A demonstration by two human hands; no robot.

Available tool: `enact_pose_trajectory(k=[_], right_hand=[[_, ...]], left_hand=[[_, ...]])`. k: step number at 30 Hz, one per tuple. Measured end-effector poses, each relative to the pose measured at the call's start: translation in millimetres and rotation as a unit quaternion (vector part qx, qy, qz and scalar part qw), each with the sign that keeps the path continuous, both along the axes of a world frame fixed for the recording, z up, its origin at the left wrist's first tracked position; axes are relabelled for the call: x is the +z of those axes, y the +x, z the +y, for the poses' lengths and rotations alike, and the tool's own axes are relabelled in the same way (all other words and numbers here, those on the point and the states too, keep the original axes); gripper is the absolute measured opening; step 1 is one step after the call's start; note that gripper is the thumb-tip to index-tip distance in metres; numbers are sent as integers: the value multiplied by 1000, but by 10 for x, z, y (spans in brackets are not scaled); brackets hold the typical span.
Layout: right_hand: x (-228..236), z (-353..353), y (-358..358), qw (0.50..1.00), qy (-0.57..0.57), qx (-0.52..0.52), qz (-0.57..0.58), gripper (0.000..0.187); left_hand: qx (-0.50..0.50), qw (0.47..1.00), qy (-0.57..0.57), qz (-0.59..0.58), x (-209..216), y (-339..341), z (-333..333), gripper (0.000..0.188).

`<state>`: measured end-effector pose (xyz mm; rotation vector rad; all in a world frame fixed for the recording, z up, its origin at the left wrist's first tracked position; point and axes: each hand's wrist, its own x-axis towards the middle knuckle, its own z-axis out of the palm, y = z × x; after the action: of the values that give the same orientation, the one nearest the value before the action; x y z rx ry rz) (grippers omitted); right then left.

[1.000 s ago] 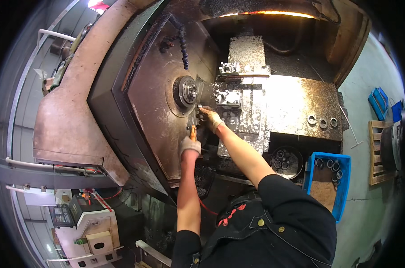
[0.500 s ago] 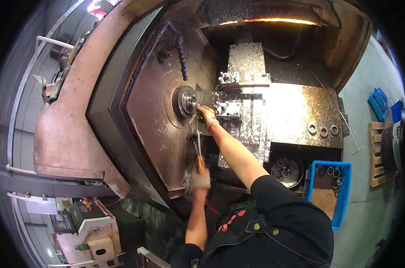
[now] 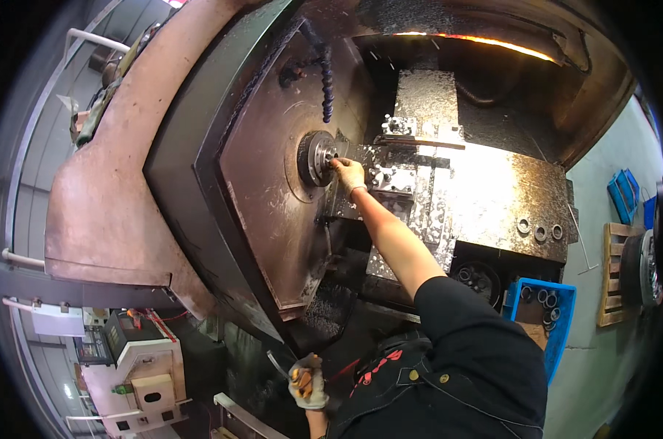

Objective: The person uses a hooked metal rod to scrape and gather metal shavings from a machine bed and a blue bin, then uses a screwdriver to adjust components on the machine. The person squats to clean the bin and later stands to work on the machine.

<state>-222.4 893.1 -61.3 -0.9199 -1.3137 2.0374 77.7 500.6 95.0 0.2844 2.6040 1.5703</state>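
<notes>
My right hand (image 3: 348, 173), in a pale work glove, reaches to the round dark metal chuck (image 3: 311, 162) on the lathe's headstock wall. Its fingers are closed at the chuck's centre, and whatever they pinch is too small and hidden to name. Low in front of my body, my gloved left hand (image 3: 307, 384) is wrapped round an orange-handled tool (image 3: 301, 378). A metal shaft sticks out from it toward the upper left. The tool's exact kind cannot be made out.
Tool blocks (image 3: 394, 180) sit close to my right wrist. Several metal rings (image 3: 541, 233) stand on the shiny machine cover, and others lie in a blue bin (image 3: 563, 329). A segmented coolant hose (image 3: 327, 91) hangs above the chuck. A wooden pallet (image 3: 611, 274) is at far right.
My left hand has drawn back from below the chuck toward my body with the orange-handled tool. My right hand has moved in to the chuck's centre. The view has shifted slightly.
</notes>
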Motion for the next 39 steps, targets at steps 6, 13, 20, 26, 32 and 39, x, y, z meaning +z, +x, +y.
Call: enact_pose_trajectory(k=[6,13,20,26,32,39], right_hand=[[133,-23,-26,990,102,-37,-88,34],[-364,771,-319,987,115,69,-89,34],[-68,230,-48,995,92,24,34,32],[-184,596,-261,995,-62,82,-2,24],[-3,248,-159,998,-5,52,-30,32],[-254,411,-155,959,273,-8,-79,34]], left_hand=[[90,990,15,105,327,-207,-551,23],[138,977,-42,159,39,-1161,-1977,33],[-54,815,-387,429,1369,-2111,-1441,29],[-115,858,-285,412,1328,-2678,-1326,25],[-105,914,-202,336,1181,-2830,-1292,23],[-62,982,158,79,584,-3144,-1628,37]])
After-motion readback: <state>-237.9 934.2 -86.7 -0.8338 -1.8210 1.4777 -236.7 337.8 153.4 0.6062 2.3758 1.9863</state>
